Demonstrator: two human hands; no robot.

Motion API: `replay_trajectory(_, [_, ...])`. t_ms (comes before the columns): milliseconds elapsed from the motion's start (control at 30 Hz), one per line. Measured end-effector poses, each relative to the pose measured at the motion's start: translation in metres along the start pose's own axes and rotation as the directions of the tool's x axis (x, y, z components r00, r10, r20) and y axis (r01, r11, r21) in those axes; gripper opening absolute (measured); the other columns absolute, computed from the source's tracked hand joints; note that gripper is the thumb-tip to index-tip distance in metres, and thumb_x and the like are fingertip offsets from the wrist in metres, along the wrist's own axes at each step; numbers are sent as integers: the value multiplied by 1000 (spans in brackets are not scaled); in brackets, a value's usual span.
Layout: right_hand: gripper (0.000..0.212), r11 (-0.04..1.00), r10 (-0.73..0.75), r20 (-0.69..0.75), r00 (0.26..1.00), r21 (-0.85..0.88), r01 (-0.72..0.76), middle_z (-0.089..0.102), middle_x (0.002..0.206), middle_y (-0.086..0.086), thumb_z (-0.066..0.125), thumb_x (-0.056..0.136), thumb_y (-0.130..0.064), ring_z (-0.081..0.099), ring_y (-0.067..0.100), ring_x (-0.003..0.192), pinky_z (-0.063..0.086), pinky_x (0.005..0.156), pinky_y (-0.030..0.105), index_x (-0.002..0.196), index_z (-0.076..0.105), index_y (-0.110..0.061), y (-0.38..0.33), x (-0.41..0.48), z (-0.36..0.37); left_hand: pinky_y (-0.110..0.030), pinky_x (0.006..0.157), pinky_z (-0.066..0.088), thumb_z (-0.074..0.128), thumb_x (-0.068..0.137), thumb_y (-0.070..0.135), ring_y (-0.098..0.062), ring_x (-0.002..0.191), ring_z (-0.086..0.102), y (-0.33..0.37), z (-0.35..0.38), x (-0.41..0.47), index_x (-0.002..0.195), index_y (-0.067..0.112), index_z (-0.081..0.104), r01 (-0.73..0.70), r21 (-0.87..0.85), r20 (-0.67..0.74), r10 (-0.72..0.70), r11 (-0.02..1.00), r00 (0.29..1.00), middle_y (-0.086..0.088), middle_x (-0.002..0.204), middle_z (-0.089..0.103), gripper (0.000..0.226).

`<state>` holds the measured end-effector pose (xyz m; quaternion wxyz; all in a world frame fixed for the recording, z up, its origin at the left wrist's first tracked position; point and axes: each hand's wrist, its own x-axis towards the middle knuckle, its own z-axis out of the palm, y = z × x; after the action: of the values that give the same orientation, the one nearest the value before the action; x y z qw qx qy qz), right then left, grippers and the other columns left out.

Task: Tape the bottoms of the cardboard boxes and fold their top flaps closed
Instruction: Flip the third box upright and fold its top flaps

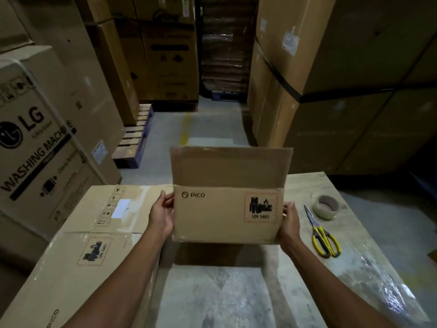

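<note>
A small brown cardboard box (220,216) printed PICO with a red UN 3481 label is held upright just above the table (212,292). One flap stands up along its top edge. My left hand (162,215) grips the box's left side and my right hand (289,223) grips its right side, fingers wrapped round the edges. A roll of brown tape (325,207) lies on the table to the right of the box. Yellow-handled scissors (322,234) lie just in front of the roll.
A large flat PICO carton (78,252) lies on the left beside the table. Tall stacks of cartons, one marked LG washing machine (35,143), line both sides of a floor aisle (208,129). A pallet (134,138) sits at the left of the aisle.
</note>
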<state>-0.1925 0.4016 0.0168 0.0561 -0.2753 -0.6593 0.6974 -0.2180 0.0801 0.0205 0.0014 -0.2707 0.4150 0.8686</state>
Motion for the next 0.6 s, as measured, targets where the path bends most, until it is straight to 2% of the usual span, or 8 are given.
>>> replay_trajectory(100, [58, 992, 120, 51, 992, 29, -121, 66, 87, 17, 33, 103, -55, 63, 31, 84, 52, 76, 42, 89, 59, -5, 16, 3, -14, -30, 70, 47, 52, 100, 39, -14, 74, 54, -6, -26, 3, 81, 15, 57, 8, 92, -59, -3, 996, 998, 2, 70, 56, 31])
replay_trajectory(167, [53, 983, 186, 115, 976, -27, -184, 64, 84, 11, 36, 103, -54, 59, 25, 81, 46, 72, 37, 84, 59, -10, 24, 3, -23, -34, 76, 50, 52, 99, 45, -22, 91, 59, -14, -40, 2, 92, 13, 62, 29, 203, -51, -19, 979, 999, -4, 86, 62, 34])
replay_trajectory(233, [53, 971, 234, 172, 957, -100, -219, 63, 83, 9, 39, 102, -54, 58, 25, 81, 45, 74, 38, 83, 58, -8, 31, 4, -27, -36, 75, 49, 51, 98, 48, -26, 92, 59, -23, -48, -5, 82, 12, 60, 62, 311, -61, -45, 949, 997, -8, 86, 64, 40])
replay_trajectory(300, [55, 958, 225, 194, 955, -221, -180, 69, 93, 9, 40, 103, -52, 62, 27, 89, 49, 81, 41, 92, 64, -4, 38, 6, -28, -35, 71, 49, 51, 99, 45, -24, 87, 61, -29, -49, -14, 82, 11, 60, 54, 377, -73, -29, 924, 997, -10, 86, 65, 39])
replay_trajectory(367, [57, 931, 139, 223, 965, -363, -50, 71, 95, 13, 43, 101, -52, 64, 25, 85, 49, 76, 38, 93, 67, -1, 36, 6, -26, -37, 76, 52, 52, 100, 41, -24, 91, 63, -30, -44, -20, 94, 10, 62, -1, 459, -39, 21, 888, 999, -12, 96, 68, 33])
replay_trajectory(467, [40, 795, -45, 185, 982, -588, 147, 63, 96, 8, 61, 90, -52, 57, 19, 84, 40, 70, 31, 90, 60, -12, 27, 9, -21, -39, 87, 51, 65, 94, 31, -24, 107, 59, -28, -38, -19, 111, 18, 59, -220, 715, 80, 235, 664, 969, -8, 119, 61, 22])
replay_trajectory(533, [21, 714, -247, 152, 957, -638, 286, 56, 105, 0, 73, 86, -36, 55, 12, 87, 45, 77, 30, 98, 59, -26, 12, 7, -14, -36, 91, 47, 70, 90, 23, -17, 112, 51, -24, -30, -20, 115, 26, 59, -396, 810, 233, 384, 432, 894, 2, 123, 53, 28])
replay_trajectory(600, [17, 664, -315, 298, 901, -609, 433, 60, 101, -3, 77, 84, -24, 58, 8, 81, 48, 74, 28, 94, 64, -28, -2, 6, -3, -34, 96, 41, 70, 89, 22, -13, 115, 44, -24, -20, -19, 110, 28, 66, -515, 842, 435, 364, 159, 824, 8, 120, 52, 23])
